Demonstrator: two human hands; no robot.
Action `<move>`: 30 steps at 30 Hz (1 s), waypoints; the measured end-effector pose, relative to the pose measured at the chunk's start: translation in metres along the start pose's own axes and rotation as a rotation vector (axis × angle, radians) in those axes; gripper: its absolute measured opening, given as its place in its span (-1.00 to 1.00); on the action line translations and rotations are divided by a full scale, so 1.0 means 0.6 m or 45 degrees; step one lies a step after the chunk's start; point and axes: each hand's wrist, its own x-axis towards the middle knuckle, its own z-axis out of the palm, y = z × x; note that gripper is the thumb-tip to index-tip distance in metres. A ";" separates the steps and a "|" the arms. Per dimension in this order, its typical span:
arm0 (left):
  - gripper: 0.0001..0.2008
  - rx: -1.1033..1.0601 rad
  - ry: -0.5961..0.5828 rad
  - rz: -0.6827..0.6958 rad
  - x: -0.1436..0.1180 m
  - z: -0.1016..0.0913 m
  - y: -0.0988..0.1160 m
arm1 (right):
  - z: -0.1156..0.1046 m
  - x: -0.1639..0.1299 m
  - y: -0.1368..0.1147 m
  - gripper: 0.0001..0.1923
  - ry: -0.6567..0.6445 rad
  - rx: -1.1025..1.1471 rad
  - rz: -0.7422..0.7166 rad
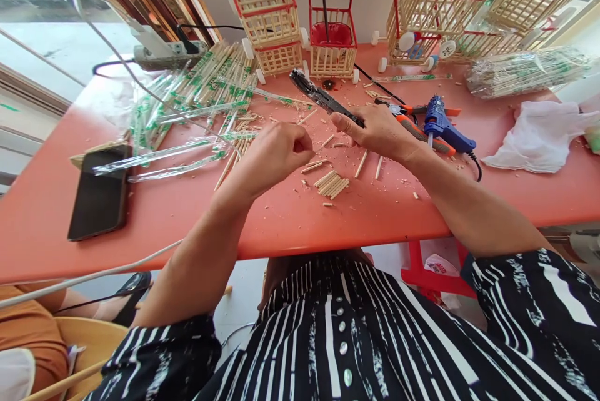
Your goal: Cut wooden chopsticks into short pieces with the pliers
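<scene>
Around the cut sticks (332, 184) on the desk (290, 232), the phone (100, 195) lies at nine o'clock, wrapped sticks (210, 82) at ten, one cart (269, 26) at eleven, another cart (332, 60) containing a bowl (344, 32) at twelve, more carts (447, 10) at one, the glue gun (443, 123) at two, the cloth (537, 138) near three.

Two hands (276, 156) (385, 130); one black tool (328, 100) — one phone (99, 195); one glue gun (445, 129)
</scene>
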 end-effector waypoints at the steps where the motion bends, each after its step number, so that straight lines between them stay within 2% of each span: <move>1: -0.84 -0.021 0.009 -0.004 0.003 0.000 -0.005 | 0.001 0.001 0.001 -0.25 0.003 0.004 -0.012; 7: -0.86 0.057 -0.129 -0.050 0.017 0.011 -0.008 | 0.005 0.003 0.003 -0.22 0.001 0.001 -0.046; 15: -0.82 0.117 -0.093 0.006 0.018 0.016 -0.015 | 0.005 0.001 -0.001 -0.22 -0.007 0.012 -0.020; 26: -0.96 0.111 -0.096 -0.049 0.014 0.034 -0.002 | 0.004 -0.001 -0.003 -0.28 -0.001 0.013 -0.026; 30: -0.94 0.118 -0.113 -0.046 0.014 0.035 0.000 | 0.006 -0.002 -0.003 -0.28 0.014 0.007 -0.030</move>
